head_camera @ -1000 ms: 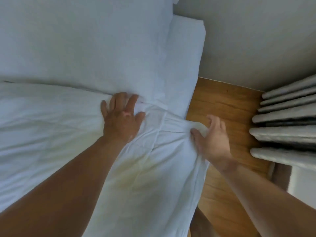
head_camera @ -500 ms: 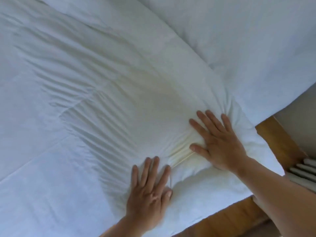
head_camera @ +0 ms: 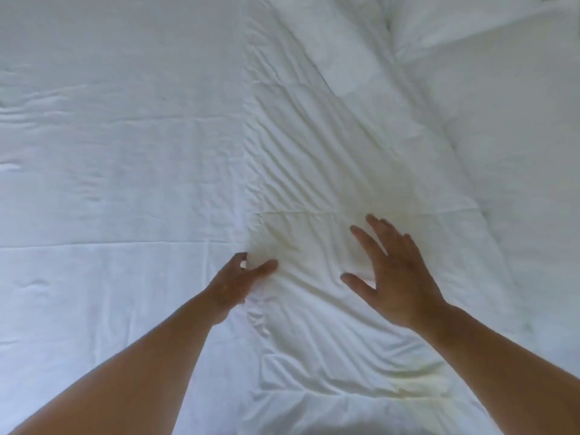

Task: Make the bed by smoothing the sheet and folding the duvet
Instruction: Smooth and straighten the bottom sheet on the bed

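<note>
In the head view, the step in hand is judged to be the folding of the duvet (head_camera: pixel 329 152); the smoothing is not yet finished, because many creases are seen on it.

The left hand (head_camera: pixel 238 282) is curled at the duvet's long edge. The thumb (head_camera: pixel 266 266) is laid on top and the other fingers are bent round the edge, so the edge appears to be pinched. The right hand (head_camera: pixel 397 277) is released, with its fingers (head_camera: pixel 365 243) straight and spread over the duvet. Whether the cloth is touched or only hovered over cannot be told.

The duvet lies under and beyond the right fingers, as a wrinkled band that runs away from both hands. The sheet (head_camera: pixel 110 152) lies flat to the left of the left fingers, with few creases. What seems a pillow (head_camera: pixel 470 23) is seen far beyond the right fingertips.

For the next move, it is judged that the pinched edge must be held firmly and carried evenly, while the creases beyond the right fingers are pressed out, so that the fold stays straight.

Counted: two hands, one duvet, one sheet, one probable pillow.
</note>
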Demonstrator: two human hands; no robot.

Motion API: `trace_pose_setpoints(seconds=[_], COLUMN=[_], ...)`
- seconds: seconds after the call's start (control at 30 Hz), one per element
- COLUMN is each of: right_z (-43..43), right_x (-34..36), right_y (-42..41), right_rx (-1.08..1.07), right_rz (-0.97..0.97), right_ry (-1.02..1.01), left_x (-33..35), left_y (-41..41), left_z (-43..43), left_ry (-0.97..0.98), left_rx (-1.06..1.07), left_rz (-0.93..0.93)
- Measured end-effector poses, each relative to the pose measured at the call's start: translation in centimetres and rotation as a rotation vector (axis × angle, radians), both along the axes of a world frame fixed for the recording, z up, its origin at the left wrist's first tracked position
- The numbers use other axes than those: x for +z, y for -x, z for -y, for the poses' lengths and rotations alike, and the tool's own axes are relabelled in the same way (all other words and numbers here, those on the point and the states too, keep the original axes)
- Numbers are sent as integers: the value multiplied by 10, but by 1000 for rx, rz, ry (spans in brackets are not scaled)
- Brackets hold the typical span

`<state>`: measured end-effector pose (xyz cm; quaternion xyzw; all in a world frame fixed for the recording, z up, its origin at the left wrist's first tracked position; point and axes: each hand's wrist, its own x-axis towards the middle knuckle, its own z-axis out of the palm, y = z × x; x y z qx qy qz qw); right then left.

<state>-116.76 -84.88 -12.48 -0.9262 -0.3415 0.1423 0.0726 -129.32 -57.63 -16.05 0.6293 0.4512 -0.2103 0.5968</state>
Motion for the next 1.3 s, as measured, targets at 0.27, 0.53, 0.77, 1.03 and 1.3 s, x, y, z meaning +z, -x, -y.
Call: trace_pose_setpoints(seconds=[0.27,0.53,0.77,1.03,1.3], right_z=[-55,-39,-79,-16,-87], right_x=[-58,-55,-77,-100,-90], right_y=[-90,-139,-246,-264,-315], right_rx=[43,214,121,-97,36], right_rz=[18,123,139,49,126], right_ry=[94,40,26,83,51], left_x=[-23,10,-31,-7,-11], left_y=[69,-37,-178,-171,-298], left_z=[62,3,-52,-48,-100], left_ry=[173,87,-220,-487,-563], left_rx=[112,185,269,161,151], left_rz=[-40,30,10,-78,-44])
